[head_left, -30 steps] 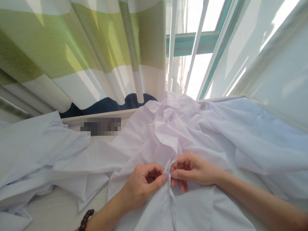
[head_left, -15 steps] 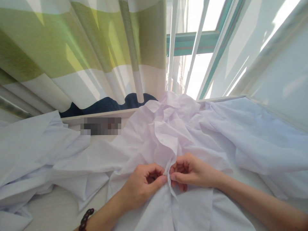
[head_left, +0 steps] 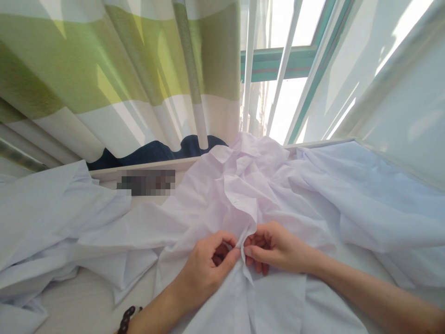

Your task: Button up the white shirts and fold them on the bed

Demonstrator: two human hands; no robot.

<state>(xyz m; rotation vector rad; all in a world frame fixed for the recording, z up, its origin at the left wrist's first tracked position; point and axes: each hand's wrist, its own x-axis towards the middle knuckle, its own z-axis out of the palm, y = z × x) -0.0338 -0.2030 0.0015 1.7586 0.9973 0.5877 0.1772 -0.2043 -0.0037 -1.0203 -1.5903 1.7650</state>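
Sunlight shines on a green and white curtain [head_left: 139, 60] at the back. In front of it, a white shirt [head_left: 194, 208] lies on a pale flat top [head_left: 83, 297], right in the middle. It is full of wrinkles, and its far end is bunched up near the white bars [head_left: 247, 69] by the window frame [head_left: 299, 64].

The left hand [head_left: 205, 264] pinches the shirt's front edge between its thumb and a finger. The right hand [head_left: 278, 246] pinches the cloth from the other side. The two hands almost meet, with just a thin fold between them. What the fingertips hide is too small to tell. One small button [head_left: 236, 201] shows on the shirt, a little past the hands.

A dark bead bracelet [head_left: 125, 320] goes around the left wrist. More white cloth [head_left: 41, 213] lies at the left, and bluish white cloth [head_left: 375, 199] lies at the right, near the wall [head_left: 413, 125]. Dark blue cloth [head_left: 139, 155] peeks out below the curtain. Close to it is a dark blurry patch [head_left: 148, 183], too blocky to make out.
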